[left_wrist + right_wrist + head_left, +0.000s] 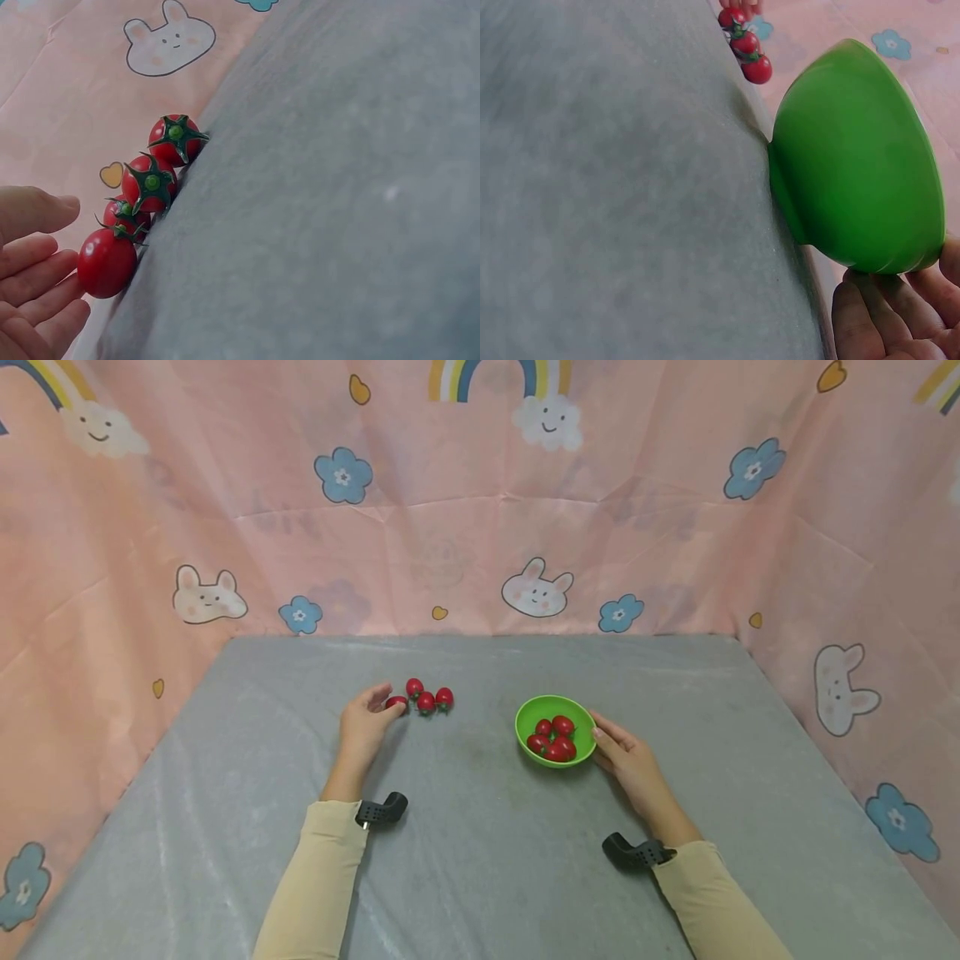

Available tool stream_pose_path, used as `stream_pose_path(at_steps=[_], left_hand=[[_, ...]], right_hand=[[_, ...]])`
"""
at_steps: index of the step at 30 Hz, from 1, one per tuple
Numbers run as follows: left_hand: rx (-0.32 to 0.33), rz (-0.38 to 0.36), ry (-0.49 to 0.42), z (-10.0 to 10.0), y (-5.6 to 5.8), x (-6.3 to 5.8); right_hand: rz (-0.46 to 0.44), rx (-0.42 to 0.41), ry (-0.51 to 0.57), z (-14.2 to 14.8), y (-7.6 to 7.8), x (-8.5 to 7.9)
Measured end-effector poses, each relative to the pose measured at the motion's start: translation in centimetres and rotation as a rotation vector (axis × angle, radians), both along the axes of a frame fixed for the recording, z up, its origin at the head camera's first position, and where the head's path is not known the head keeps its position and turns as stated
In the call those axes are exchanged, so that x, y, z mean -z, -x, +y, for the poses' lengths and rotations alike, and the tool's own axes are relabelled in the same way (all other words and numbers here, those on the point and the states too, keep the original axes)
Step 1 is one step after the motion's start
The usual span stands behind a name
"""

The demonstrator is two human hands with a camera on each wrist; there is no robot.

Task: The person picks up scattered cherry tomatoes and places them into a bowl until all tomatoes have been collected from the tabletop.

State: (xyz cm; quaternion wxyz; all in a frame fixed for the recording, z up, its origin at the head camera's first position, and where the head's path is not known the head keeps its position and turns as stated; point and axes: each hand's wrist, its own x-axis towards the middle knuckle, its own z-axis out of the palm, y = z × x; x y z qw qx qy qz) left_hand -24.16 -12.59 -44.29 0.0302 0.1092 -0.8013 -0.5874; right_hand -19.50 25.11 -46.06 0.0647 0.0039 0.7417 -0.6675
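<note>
Head view: left hand (364, 727) at one tomato (396, 702), thumb and fingers parted, no firm grip; three tomatoes (426, 702) just right of it. Right hand (633, 768) holds bowl (551, 703) to its left, five tomatoes (557, 749) inside. Step, presumably: picking. Next calls for pinching, carrying bowlward.

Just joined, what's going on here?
A person has their left hand at the leftmost tomato of four on the grey table, thumb clear of it. Their right hand holds the side of a green bowl standing on the table. At least five tomatoes are in the bowl.
</note>
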Motion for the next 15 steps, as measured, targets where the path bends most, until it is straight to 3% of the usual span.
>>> stream_pose_path(at_steps=[15], left_hand=[[0.023,-0.026,0.024,0.06,0.19,0.60]], right_hand=[[0.008,-0.007,0.000,0.14,-0.03,0.00]])
